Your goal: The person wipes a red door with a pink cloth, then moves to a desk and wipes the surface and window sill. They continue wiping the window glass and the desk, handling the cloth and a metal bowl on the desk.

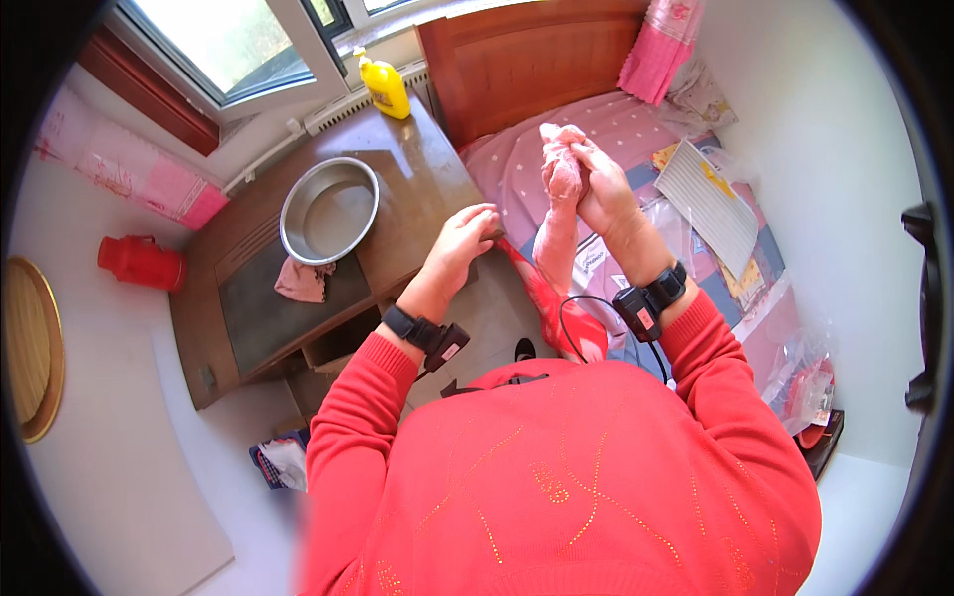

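My right hand is closed on a crumpled pink cloth, held up in front of me over the bed's edge. Directly below the cloth extends a long skin-coloured form; whether it is a bare limb or more of the cloth, I cannot tell. Red fabric shows beneath it. My left hand hovers by the desk's right corner, fingers stretched out and holding nothing. A round metal basin sits on the brown desk, with a second pink cloth against its near side.
A yellow pump bottle stands at the desk's far end, under an open window. To the right is a bed with a pink dotted cover, a white ribbed panel and plastic bags. A red thermos jug is left of the desk.
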Demonstrator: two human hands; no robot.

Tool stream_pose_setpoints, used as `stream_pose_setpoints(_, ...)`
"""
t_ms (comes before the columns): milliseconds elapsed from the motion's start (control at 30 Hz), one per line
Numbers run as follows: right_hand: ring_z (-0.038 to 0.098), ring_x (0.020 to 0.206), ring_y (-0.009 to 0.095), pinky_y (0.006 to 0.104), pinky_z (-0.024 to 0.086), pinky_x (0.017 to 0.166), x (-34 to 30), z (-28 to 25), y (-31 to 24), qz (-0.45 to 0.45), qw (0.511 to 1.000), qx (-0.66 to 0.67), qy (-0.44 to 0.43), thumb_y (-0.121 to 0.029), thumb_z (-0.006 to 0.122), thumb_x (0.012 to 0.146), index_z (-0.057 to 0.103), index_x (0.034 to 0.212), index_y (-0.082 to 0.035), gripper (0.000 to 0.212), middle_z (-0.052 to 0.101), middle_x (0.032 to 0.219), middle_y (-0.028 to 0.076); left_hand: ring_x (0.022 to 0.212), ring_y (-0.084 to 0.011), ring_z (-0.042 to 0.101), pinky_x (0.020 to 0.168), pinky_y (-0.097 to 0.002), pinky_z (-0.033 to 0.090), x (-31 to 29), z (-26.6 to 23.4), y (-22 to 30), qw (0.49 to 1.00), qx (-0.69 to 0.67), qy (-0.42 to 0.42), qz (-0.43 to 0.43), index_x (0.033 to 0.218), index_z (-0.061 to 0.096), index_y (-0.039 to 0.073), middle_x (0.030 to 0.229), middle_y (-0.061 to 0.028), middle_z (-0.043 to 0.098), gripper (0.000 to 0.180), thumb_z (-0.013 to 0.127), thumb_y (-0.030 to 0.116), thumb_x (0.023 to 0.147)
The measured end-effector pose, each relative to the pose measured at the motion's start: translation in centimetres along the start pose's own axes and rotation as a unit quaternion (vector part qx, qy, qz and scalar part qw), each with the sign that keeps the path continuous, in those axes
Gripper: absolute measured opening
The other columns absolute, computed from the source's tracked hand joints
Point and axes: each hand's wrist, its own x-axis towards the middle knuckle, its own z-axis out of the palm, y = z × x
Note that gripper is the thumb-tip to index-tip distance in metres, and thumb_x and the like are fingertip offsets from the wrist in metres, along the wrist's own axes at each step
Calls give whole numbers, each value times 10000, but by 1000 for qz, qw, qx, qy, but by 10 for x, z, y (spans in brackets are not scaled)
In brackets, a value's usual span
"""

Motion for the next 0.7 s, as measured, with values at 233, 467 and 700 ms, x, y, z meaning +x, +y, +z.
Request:
stream_pose_setpoints(233, 620, 1108, 252, 399, 523, 967, -4, 20, 20, 82, 992, -93, -35, -82, 428, 1001, 534, 1292, -30, 314, 614, 1220, 161, 1307, -225, 442, 1026, -466, 419, -1, 37, -2, 987, -121, -66, -86, 1438, 442, 135, 1501, -64, 387, 530, 423, 476, 1032)
stream_pose_setpoints(467, 637, 1113, 213, 356, 525, 963, -19, 8, 18, 95, 972, -214, 23, -66, 513, 973, 554, 1264, 0, 301, 646, 1180, 122, 931, -106, 645, 846, -275, 530, -16, 18, -17, 975, -186, -125, 5, 1192, 631, 34, 1075, -30, 683, 280, 616, 223, 985)
stream_pose_setpoints(700, 729, 866, 206, 291, 616, 707, -41, -46, 15, 239, 927, -282, 64, -123, 606, 959, 531, 1231, -33, 296, 692, 1027, 125, 903, -93, 629, 809, -257, 535, -24, -12, 10, 975, -190, 26, 112, 1061, 671, 29, 1016, -28, 683, 146, 628, 136, 972)
